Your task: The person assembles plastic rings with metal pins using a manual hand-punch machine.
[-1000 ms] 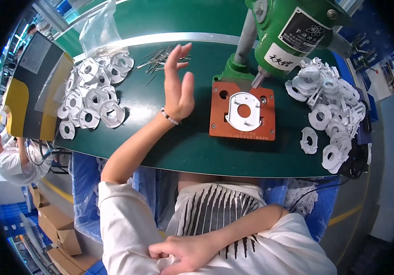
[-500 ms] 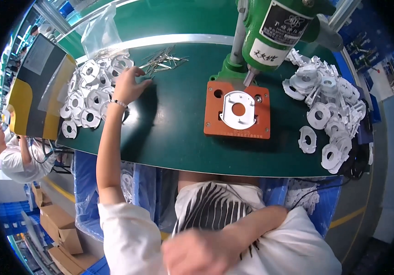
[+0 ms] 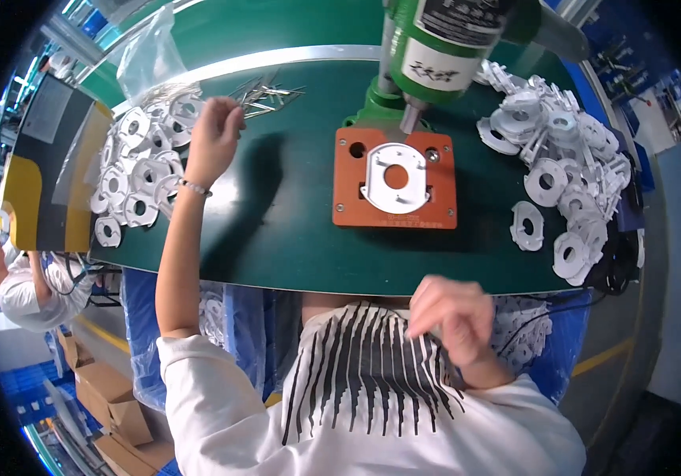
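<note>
My left hand (image 3: 215, 139) is raised over the bench beside the white plastic parts (image 3: 146, 170) and the thin metal pins (image 3: 265, 98). Its fingers are curled together; whatever they may hold is hidden. My right hand (image 3: 455, 316) hovers at the bench's front edge, fingers bent and smeared by motion, so its grip is unclear. In the middle, an orange fixture block (image 3: 348, 190) carries one flat white part (image 3: 415, 189) with a round hole and small posts. The tip (image 3: 412, 117) of a green press (image 3: 439, 67) stands above the block's back edge.
More white parts (image 3: 547, 182) are heaped at the right of the green bench (image 3: 293, 254). A clear plastic bag (image 3: 150, 59) lies at the back left, near a yellow and black machine (image 3: 59, 166). Blue lined bins (image 3: 241, 333) stand below; a co-worker (image 3: 35, 289) sits at far left.
My left hand has drawn back from the pins, its fingers closing together. My right hand has risen from my lap toward the bench's front edge. The view has shifted slightly.
</note>
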A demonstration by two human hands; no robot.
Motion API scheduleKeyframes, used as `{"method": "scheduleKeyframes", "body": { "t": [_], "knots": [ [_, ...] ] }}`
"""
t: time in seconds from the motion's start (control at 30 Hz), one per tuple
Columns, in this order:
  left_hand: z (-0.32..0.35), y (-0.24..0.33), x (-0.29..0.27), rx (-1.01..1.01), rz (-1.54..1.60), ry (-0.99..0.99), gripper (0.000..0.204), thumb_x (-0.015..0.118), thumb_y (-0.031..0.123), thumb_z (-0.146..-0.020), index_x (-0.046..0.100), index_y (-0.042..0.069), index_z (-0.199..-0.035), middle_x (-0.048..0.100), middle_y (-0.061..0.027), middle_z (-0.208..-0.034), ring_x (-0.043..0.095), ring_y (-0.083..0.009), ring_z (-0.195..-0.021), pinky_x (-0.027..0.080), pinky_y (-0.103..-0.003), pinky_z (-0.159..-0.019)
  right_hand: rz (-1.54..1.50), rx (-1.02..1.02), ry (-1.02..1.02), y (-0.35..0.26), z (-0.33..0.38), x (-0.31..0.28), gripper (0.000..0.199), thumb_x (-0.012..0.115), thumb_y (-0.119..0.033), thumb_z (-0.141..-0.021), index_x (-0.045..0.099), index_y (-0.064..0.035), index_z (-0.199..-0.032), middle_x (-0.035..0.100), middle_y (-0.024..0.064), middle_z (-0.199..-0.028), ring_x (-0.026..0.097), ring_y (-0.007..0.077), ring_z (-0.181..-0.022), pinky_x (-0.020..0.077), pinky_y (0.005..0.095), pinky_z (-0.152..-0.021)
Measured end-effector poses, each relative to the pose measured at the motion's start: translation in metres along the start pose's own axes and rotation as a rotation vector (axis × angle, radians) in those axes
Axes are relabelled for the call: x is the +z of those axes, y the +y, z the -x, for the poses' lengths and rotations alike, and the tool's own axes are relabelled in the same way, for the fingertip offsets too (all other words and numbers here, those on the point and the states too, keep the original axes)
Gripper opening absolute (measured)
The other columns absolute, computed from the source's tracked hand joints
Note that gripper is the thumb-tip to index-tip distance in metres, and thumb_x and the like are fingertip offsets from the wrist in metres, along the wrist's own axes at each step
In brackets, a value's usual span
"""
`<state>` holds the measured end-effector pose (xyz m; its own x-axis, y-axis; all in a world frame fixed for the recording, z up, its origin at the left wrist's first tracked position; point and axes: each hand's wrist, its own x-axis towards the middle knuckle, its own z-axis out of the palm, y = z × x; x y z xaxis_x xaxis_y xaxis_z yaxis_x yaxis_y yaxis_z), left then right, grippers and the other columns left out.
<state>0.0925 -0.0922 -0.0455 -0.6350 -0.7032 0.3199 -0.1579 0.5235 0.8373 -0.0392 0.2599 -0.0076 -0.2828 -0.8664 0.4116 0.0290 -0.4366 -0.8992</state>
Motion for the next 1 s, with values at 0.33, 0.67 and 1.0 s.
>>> {"method": "scheduleKeyframes", "body": {
  "t": [0.33,0.67,1.0],
  "knots": [
    [0.008,0.101,0.078,0.12,0.593,-0.359,0.028,0.053,0.002,-0.087,0.054,-0.004,-0.114,0.061,-0.0097,-0.105,0.059,-0.014,-0.097,0.046,-0.026,-0.085,1.02,-0.383,0.145,0.042,-0.065,-0.036,0.014,0.067,-0.008,-0.069,0.064,-0.005,-0.082,0.059,0.0113,-0.106,0.055,0.0269,-0.095,0.041,0.0393,-0.087],
    [0.021,0.098,0.115,0.319,0.351,-0.039,0.015,0.057,-0.001,-0.084,0.064,-0.004,-0.097,0.06,-0.0076,-0.088,0.061,-0.0122,-0.076,0.05,-0.02,-0.062,1.018,-0.331,0.199,0.051,-0.059,-0.034,0.012,0.066,-0.013,-0.072,0.063,-0.0074,-0.082,0.053,0.012,-0.117,0.045,0.0307,-0.113,0.0326,0.0422,-0.098],
    [0.02,0.1,0.118,0.143,0.416,-0.145,0.011,0.062,0.005,-0.083,0.065,-0.003,-0.09,0.065,-0.0066,-0.08,0.058,-0.0072,-0.071,0.047,-0.02,-0.063,1.065,-0.255,0.224,0.052,-0.056,-0.032,0.013,0.064,-0.015,-0.072,0.066,-0.0078,-0.084,0.051,0.0144,-0.123,0.036,0.0343,-0.122,0.0272,0.0424,-0.102]
  ]
}}
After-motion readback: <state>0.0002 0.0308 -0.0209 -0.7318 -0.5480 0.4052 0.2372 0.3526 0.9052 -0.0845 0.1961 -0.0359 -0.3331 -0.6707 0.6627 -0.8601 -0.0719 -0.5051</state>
